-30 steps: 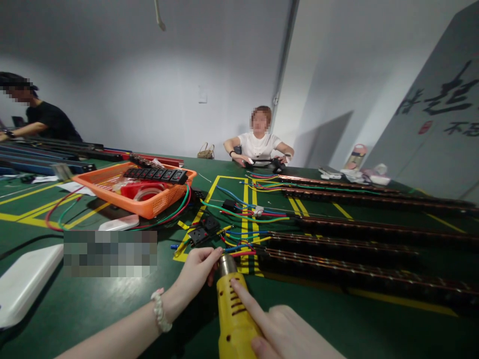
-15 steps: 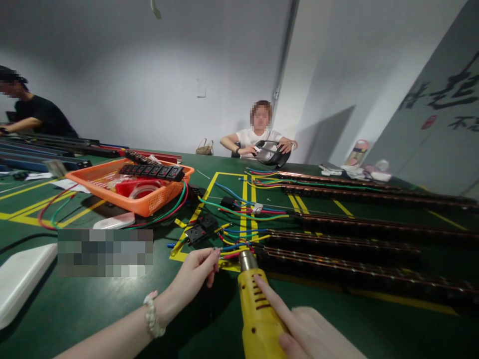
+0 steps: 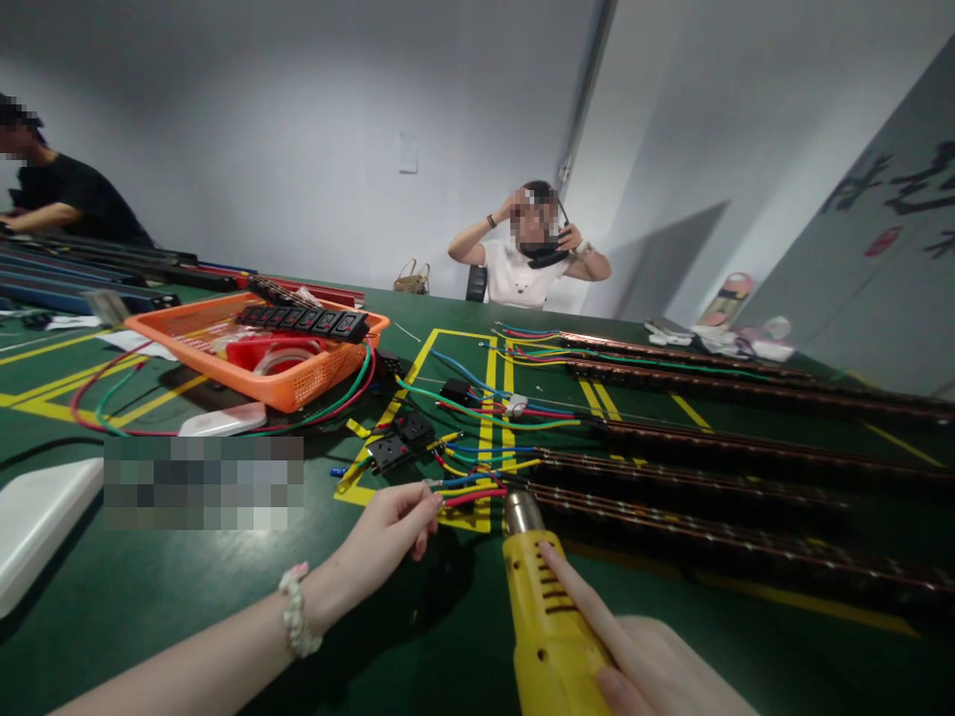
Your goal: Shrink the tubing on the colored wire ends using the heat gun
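Note:
My right hand [image 3: 642, 661] grips a yellow heat gun [image 3: 543, 617], index finger stretched along its top. Its metal nozzle [image 3: 522, 512] points at the ends of coloured wires [image 3: 470, 487] that run from the nearest long dark power strips [image 3: 671, 502]. My left hand [image 3: 388, 537], a bead bracelet on the wrist, pinches the tip of one of those wires just left of the nozzle. Two loose black sockets [image 3: 403, 443] lie beyond the fingers.
An orange basket [image 3: 298, 383] holding a black socket strip and tape rolls stands at the left. A white flat box [image 3: 37, 527] lies at the near left edge. Across the green table a person in white sits; another person in black works far left.
The heat gun and my right hand have shifted to the right, away from my left hand. The person opposite has raised both hands from the table to the head.

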The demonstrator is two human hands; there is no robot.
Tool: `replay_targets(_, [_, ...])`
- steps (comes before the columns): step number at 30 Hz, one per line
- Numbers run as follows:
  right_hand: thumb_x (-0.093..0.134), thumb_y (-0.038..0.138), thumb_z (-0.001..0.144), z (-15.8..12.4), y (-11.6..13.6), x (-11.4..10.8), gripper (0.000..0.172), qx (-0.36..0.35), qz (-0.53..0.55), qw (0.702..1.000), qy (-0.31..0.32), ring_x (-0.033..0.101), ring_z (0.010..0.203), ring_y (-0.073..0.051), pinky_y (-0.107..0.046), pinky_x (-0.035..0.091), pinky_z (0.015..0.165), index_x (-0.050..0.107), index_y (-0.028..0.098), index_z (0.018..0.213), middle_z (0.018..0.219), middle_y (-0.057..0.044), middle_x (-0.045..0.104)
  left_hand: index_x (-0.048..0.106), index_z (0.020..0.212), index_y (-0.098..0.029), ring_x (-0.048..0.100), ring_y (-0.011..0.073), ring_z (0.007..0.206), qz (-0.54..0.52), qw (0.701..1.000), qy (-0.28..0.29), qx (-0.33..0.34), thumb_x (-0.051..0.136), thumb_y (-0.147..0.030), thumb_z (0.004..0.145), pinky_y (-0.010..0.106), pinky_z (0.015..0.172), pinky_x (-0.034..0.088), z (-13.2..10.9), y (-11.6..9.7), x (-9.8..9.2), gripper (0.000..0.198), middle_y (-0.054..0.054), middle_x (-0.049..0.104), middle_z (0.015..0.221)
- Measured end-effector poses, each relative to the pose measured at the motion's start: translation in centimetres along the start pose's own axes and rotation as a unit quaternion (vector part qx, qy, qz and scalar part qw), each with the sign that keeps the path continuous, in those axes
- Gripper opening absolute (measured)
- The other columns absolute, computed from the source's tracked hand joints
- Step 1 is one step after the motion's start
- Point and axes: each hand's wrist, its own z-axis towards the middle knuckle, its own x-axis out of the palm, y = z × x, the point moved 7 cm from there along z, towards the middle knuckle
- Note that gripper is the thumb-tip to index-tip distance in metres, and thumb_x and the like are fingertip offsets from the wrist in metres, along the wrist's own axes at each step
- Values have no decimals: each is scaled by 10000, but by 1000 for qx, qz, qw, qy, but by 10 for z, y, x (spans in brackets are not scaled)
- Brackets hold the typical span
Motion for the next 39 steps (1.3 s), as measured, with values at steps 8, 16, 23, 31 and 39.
replay_targets(8, [113,591,869,13,19,9,688,-44,22,999,1,566,777,-198,-316,464,697,221,198,1424,992,-129,593,467,661,-106,437,46,459,-6,1000,-4,0,403,-500,822,152,485,320,-1,-3,0,431,-21,448,506])
replay_targets(16, [239,447,883,26,59,16,587,-120,-43,992,21,495,602,-151,-235,391,555,288,174,1401,853,-98,628,453,687,-114,410,45,465,-41,999,-5,6,407,-547,807,159,439,324,2,2,-1,452,-31,399,559])
replay_targets(23, [252,431,881,21,61,13,584,-135,-43,990,5,479,571,-139,-229,377,539,293,167,1399,832,-82,633,446,684,-116,403,45,466,-51,999,2,9,398,-542,814,161,449,314,2,3,0,448,-32,396,551])
replay_targets(31, [112,540,886,18,30,14,654,-77,-36,996,16,547,799,-223,-360,438,734,141,188,1436,976,-130,599,470,667,-114,427,53,453,-25,1000,-1,15,380,-503,832,166,500,324,1,0,-1,431,-22,446,493])
replay_targets(39, [179,520,904,-4,-14,9,623,-15,7,999,-32,582,835,-193,-304,450,768,92,213,1440,1062,-109,594,471,672,-117,443,57,467,0,1000,-3,2,382,-480,831,163,502,319,-2,-5,0,406,-20,447,506])
